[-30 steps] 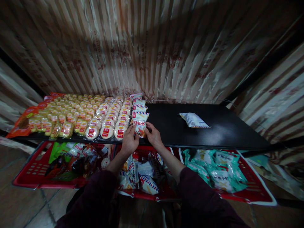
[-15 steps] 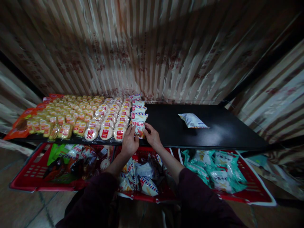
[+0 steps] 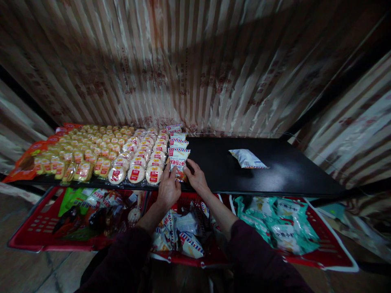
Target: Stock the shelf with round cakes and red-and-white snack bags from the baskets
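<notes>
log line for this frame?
left hand: on striped snack packet | right hand: same packet | black shelf | loose packet

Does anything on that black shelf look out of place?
Yes: one white snack packet lies alone and askew on the bare right part of the black shelf, far from the neat rows at the left, where both hands hold the striped packet.

— What stands behind the black shelf (image 3: 275, 179)?
— A striped, glossy curtain (image 3: 189, 69), lit from above with a shadow across its top.
— And below?
— A tiled floor (image 3: 39, 268), dim and brownish.
</notes>
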Demonstrator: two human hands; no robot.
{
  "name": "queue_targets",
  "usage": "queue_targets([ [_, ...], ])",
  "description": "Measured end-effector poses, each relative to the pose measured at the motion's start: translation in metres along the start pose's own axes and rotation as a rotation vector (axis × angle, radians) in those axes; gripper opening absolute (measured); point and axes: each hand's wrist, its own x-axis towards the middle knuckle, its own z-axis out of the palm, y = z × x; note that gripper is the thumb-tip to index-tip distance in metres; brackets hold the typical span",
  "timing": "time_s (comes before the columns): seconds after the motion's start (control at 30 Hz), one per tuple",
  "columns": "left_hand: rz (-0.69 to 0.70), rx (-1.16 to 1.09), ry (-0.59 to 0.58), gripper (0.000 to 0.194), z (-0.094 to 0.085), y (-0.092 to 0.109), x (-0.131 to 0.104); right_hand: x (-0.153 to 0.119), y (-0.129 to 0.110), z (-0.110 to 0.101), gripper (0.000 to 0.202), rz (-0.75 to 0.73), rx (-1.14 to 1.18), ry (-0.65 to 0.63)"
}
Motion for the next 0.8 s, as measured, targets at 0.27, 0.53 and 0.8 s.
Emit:
queue_targets([
  [0.27, -0.042, -0.032, -0.047, 0.057, 0.000, -0.001, 0.007, 0.009, -0.009, -0.006, 0.060, 0.122, -0.026, -0.137],
  [0.53, -0.083, -0.086, -0.031, 0.057, 0.001, -0.002, 0.010, 0.025, -0.014, -0.008, 0.059, 0.127, -0.015, -0.194],
  [0.8, -0.037, -0.059, -0.024, 0.056, -0.002, -0.004, 0.009, 0.015, -0.002, -0.002, 0.059, 0.089, 0.058, -0.143],
])
